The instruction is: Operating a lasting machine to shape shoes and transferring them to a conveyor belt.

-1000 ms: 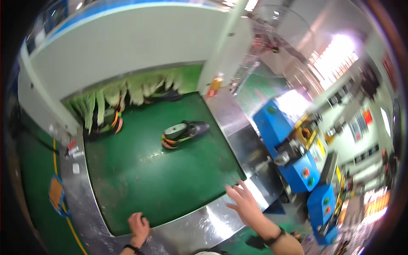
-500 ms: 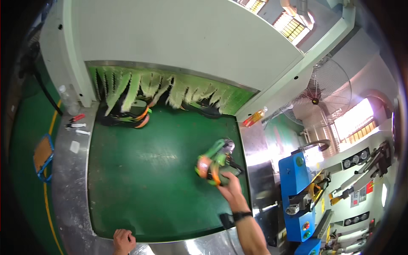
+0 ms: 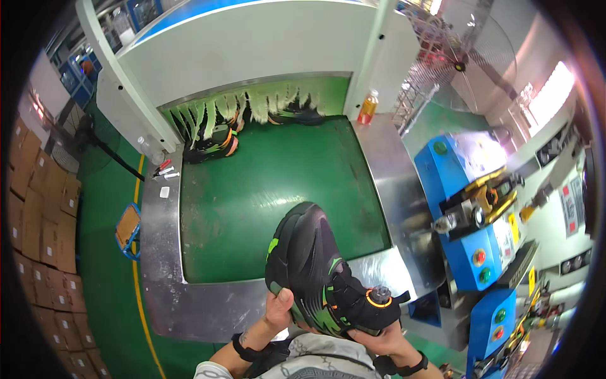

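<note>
A dark shoe (image 3: 306,252) with green and orange accents is held close to my body, its toe pointing up and away over the near edge of the green conveyor belt (image 3: 284,167). The shoe carries a round black dial (image 3: 380,295) with an orange ring. My left hand (image 3: 276,311) grips the shoe's side, thumb on top. Around the end near the dial, my right hand (image 3: 380,341) is closed from below; some of its fingers are hidden. At the belt's far end, more shoes (image 3: 218,145) lie partly under a frayed green curtain (image 3: 252,107).
Metal ledges (image 3: 189,309) frame the belt. On the left ledge lie small tools (image 3: 164,170) beside a clear bottle (image 3: 149,150). A bottle of orange liquid (image 3: 368,107) stands far right, near blue machines (image 3: 442,177). Cartons (image 3: 44,215) are stacked left, beyond a stool (image 3: 128,230).
The shoe has come from above the belt's right side to close in front of me. My left hand has left the front ledge and now grips it too. The view has tilted up.
</note>
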Available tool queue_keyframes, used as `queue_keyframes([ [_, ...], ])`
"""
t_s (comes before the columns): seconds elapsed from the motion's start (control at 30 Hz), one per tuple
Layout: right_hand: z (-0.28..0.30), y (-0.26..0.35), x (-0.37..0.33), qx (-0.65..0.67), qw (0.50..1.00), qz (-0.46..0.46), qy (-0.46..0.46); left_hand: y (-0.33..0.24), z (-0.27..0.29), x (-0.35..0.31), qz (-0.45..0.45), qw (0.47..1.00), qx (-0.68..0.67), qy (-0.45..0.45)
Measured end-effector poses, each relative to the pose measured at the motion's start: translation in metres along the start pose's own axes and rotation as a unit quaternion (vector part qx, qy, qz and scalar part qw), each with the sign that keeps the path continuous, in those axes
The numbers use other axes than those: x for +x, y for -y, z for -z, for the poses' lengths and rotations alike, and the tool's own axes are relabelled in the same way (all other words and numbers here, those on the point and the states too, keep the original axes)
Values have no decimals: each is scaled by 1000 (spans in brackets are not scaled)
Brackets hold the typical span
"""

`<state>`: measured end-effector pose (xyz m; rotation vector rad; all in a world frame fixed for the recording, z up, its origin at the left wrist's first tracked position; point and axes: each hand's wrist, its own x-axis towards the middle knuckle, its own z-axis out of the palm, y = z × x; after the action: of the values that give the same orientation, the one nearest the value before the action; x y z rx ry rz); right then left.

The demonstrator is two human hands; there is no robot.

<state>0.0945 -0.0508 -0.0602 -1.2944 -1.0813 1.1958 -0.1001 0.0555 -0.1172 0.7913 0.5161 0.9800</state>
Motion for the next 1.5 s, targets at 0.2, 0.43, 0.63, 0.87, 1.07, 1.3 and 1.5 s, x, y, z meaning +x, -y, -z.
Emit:
queue_keyframes([
  [0.2,70,7,-108,-6,1000,-17,-26,1,-102,-25,54,996,-46,48],
  [0.43,131,33,-182,-65,995,68,-35,-4,-203,-27,84,985,68,131],
  [0.63,143,44,-182,-68,991,40,-105,10,-216,-3,98,977,90,169],
  [0.87,132,42,-150,22,988,-29,-149,31,-193,49,137,971,19,196],
  [1.07,131,31,-156,-45,984,22,-174,34,-202,62,191,963,1,188],
  [1.3,152,17,-195,-60,978,-10,-201,77,-243,44,224,958,13,176],
  [1.5,201,13,-250,-14,966,-35,-255,140,-271,-6,176,933,58,309],
])
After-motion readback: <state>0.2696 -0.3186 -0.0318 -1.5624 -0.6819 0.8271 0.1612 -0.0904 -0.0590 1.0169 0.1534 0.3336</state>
